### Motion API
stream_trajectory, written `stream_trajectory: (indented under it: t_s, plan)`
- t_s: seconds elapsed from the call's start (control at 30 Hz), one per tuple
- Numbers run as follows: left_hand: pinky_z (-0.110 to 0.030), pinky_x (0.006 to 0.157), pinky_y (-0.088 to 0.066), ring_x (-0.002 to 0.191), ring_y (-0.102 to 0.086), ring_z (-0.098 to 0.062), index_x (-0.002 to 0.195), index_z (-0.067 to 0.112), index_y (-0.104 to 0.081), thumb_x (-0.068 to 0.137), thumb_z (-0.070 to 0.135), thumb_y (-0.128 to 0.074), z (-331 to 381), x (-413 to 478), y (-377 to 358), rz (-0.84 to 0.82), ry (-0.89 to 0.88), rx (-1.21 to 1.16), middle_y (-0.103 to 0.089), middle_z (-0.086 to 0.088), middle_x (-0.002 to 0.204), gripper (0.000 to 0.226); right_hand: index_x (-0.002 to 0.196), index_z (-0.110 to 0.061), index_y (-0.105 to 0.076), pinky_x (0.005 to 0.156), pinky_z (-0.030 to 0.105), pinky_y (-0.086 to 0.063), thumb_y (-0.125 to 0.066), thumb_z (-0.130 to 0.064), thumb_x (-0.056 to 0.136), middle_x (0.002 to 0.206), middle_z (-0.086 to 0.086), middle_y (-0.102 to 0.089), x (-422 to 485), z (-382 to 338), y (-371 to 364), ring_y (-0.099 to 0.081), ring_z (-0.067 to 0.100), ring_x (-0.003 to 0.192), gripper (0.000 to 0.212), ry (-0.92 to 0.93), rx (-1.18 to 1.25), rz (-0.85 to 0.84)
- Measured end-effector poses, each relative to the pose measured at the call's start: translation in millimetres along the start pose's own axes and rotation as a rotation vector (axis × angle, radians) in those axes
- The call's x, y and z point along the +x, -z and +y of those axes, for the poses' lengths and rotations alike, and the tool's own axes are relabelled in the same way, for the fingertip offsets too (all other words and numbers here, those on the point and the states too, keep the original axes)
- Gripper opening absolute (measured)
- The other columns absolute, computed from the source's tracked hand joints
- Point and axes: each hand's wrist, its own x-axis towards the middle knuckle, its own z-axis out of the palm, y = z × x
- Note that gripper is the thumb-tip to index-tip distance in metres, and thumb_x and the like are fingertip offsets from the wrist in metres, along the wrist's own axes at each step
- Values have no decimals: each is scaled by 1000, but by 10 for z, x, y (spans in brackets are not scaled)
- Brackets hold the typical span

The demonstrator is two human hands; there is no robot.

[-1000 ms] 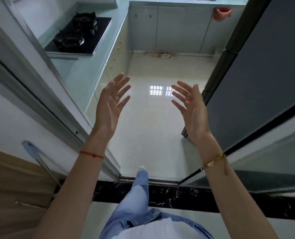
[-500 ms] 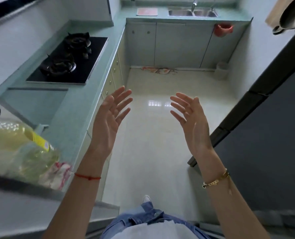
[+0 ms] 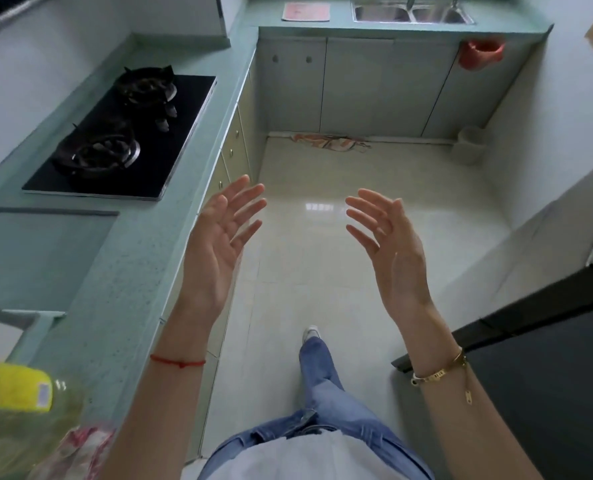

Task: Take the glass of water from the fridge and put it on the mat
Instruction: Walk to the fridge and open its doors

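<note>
No glass in view. Fridge (image 3: 547, 393) is the dark slab at my right, door shut from what shows; only its front face and near corner are visible. Mat (image 3: 306, 11) is the pink square on the far bench (image 3: 409, 27), at its left end, just left of the sink (image 3: 412, 12).

Both grips empty. Left hand (image 3: 215, 247) is raised over the front edge of the left bench (image 3: 122, 271), fingers spread, palm turned inward. Right hand (image 3: 392, 251) is raised over the floor (image 3: 322, 271), fingers spread and slightly curled, palm facing the left one. The two are apart, nothing between them. Red string (image 3: 177, 361) on my left wrist, gold bracelet (image 3: 440, 370) on my right.

Left bench carries the black hob (image 3: 125, 140), two burners, set towards the far end. At the near left corner: a yellowish bottle (image 3: 14, 410), blurred, with a pink-patterned cloth or bag (image 3: 80, 445) just beside it; can't tell which.

Far wall: cabinet doors under the sink, a red holder (image 3: 482, 53) hanging at the right end, a pale bin (image 3: 470, 145) on the floor in the far right corner, and a rag (image 3: 329, 142) lying along the cabinet base.

My jeans leg (image 3: 319, 375) is stepping forward, with a white shoe at its tip.
</note>
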Motion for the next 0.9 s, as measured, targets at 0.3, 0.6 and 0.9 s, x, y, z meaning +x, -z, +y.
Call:
stream_trajectory:
  t_s: [0.3, 0.6, 0.9]
  plan:
    - [-34, 106, -49, 130, -62, -21, 139, 16, -57, 99, 35, -38, -120, 1805, -151, 32, -10, -17, -68, -2, 134, 48, 129, -12, -59, 105, 37, -52, -38, -40, 100, 128, 6, -68, 1821, 63, 38, -64, 20, 123, 46, 39, 0, -15]
    - [-36, 106, -50, 126, -65, -22, 135, 17, -61, 96, 37, -44, -231, 3221, -235, 84, -5, -22, -71, -2, 129, 47, 126, -17, -63, 99, 32, -52, -38, -41, 100, 127, 5, -70, 3332, 118, 59, -64, 20, 122, 43, -3, -20, -43]
    - [-38, 108, -50, 125, -66, -24, 129, 18, -63, 94, 34, -45, -500, 4661, -240, 78, 23, -24, -72, -3, 125, 43, 125, -17, -63, 101, 34, -52, -38, -42, 100, 125, 4, -70, 4670, 452, 58, -65, 20, 122, 44, -27, -41, -16]
